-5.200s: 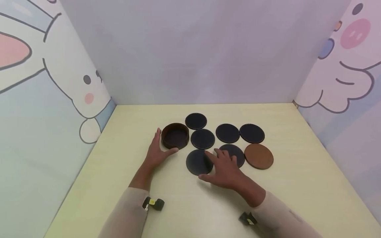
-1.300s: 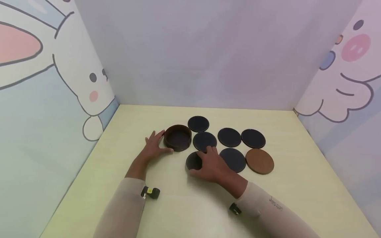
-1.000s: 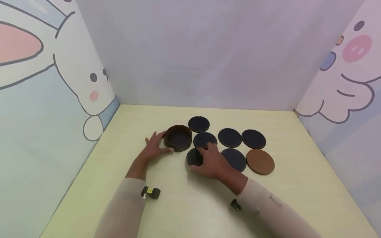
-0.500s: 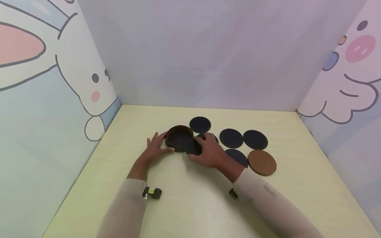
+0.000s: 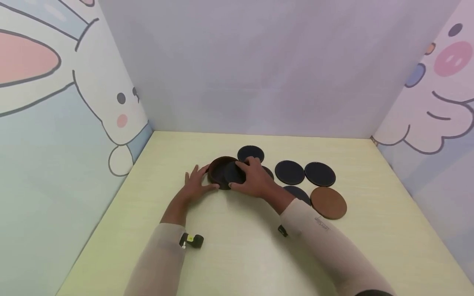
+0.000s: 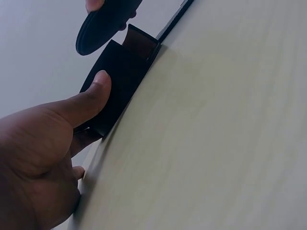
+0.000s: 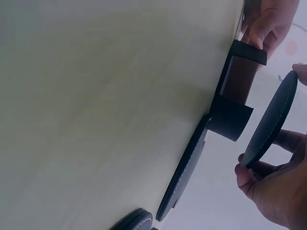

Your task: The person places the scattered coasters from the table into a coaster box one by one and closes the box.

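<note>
A dark round coaster holder with a brown inside stands at the middle left of the table. My left hand grips its left side, the thumb pressed on the near wall in the left wrist view. A gap in the holder's wall shows in the right wrist view. My right hand pinches a black stitched coaster by its edge. That coaster is tilted just above the holder, apart from its rim in both wrist views. In the head view it overlaps the holder's right half.
Several coasters lie flat to the right on the pale table: a black coaster behind the holder, others such as a black coaster further right, and a brown coaster. My right hand and forearm partly cover two. Walls enclose the back and sides.
My right hand has picked the nearest left black coaster off the table and carried it up and left over the holder. The left hand keeps its place at the holder.
</note>
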Tool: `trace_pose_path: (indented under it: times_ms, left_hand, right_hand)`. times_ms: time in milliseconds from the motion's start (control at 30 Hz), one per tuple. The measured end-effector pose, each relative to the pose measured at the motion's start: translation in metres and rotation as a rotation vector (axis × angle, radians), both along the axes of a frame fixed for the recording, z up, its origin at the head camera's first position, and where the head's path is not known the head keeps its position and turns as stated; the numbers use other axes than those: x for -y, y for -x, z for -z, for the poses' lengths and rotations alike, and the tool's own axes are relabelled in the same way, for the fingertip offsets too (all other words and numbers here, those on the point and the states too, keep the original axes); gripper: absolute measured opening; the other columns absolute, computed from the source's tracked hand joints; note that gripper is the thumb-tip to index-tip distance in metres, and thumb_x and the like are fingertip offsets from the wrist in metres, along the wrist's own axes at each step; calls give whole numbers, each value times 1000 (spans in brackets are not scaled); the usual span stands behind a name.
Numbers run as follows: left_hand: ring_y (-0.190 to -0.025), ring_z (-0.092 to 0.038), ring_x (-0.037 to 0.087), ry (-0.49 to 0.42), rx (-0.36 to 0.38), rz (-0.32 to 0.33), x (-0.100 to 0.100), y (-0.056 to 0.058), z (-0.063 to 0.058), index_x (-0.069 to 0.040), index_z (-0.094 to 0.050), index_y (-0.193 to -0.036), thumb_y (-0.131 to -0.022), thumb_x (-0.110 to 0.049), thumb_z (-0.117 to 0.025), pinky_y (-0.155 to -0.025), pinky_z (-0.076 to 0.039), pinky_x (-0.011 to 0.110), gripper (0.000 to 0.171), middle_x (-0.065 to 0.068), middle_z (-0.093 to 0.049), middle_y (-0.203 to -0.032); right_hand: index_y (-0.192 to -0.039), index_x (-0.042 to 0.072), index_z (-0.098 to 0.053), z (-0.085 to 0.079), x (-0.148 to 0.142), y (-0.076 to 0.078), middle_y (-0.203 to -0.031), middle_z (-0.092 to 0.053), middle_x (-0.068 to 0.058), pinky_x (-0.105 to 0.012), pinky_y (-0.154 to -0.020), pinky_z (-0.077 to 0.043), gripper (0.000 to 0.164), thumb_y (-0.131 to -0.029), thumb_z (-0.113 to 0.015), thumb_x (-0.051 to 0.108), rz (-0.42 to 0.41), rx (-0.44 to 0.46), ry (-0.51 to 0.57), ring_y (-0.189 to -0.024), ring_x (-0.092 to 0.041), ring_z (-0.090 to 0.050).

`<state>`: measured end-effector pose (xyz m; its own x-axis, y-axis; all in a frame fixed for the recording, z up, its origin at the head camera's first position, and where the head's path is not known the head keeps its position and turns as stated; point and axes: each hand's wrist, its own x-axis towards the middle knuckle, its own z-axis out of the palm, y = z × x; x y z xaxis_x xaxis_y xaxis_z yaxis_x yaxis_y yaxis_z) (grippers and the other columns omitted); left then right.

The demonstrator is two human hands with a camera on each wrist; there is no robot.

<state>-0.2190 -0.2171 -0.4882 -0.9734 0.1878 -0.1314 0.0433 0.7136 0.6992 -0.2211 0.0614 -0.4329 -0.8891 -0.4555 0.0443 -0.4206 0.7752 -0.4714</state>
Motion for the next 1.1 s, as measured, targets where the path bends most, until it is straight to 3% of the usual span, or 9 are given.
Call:
trace_pose_path:
  times_ms: [400,667,1100]
  left_hand:
    - [-173,7,42,5,-25,25,1,-2,0,-22,-27,-175,-99,-53,-78,-135,17,68,97,15,-24,-183]
    - [-172,6,44,12,-32,38,-1,-4,-5,-20,-27,-175,-100,-50,-78,-134,16,71,95,15,-26,-182]
    - [-173,7,44,12,-26,40,-2,-2,-5,-18,-26,-175,-101,-50,-77,-135,16,70,95,14,-27,-182]
  right_hand:
    - [-165,15,-50,-2,13,25,-158,-47,-18,-58,-113,-55,84,-97,-73,57,-89,-61,-45,-141,-36,-45]
    - [-167,14,-47,-2,24,31,-160,-45,-20,-57,-117,-52,84,-99,-73,57,-167,-87,-90,-142,-36,-46]
    - [-164,13,-50,1,37,37,-158,-49,-22,-56,-120,-50,80,-101,-69,58,-194,-149,-177,-139,-37,-49]
